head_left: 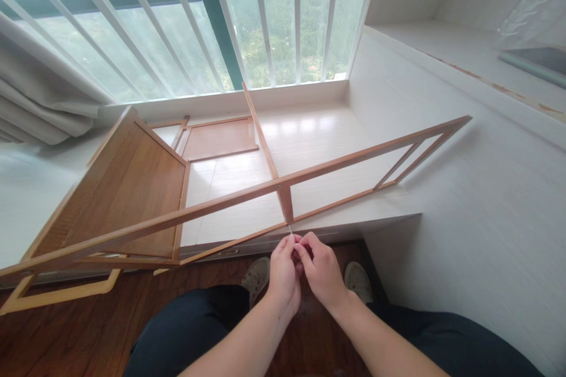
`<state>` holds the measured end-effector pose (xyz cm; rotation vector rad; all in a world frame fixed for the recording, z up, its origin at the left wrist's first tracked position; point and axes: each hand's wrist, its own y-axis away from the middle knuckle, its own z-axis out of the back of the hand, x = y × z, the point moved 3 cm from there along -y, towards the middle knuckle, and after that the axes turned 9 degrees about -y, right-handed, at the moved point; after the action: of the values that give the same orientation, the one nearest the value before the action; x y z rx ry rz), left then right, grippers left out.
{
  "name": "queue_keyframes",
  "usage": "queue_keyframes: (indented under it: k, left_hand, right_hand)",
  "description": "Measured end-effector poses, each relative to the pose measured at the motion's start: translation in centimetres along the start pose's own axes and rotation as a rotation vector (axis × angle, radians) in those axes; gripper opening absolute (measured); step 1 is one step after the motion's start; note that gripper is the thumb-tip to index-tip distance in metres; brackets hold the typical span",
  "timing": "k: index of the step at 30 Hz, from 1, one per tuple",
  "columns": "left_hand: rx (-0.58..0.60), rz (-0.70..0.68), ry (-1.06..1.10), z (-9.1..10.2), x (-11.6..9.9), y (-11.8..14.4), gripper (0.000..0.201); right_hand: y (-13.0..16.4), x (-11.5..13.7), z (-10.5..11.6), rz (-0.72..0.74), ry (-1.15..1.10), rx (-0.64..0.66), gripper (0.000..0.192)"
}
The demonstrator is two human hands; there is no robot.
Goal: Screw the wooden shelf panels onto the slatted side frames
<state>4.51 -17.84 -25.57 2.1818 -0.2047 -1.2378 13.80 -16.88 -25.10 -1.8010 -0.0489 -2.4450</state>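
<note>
While both hands (300, 265) pinch a thin pale pin (290, 230), the slim wooden frame (283, 185) lies tilted.

Bare forearms, dark trousers (194, 330), grey shoes (256, 275)
</note>
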Motion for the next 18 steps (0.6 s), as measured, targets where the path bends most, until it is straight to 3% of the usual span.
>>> queue_keyframes:
  k: [18]
  left_hand:
    - [0.007,0.012,-0.02,0.27,0.11,-0.08,0.029]
  right_hand:
    - [0.11,-0.32,-0.01,0.025,0.017,0.013,0.024]
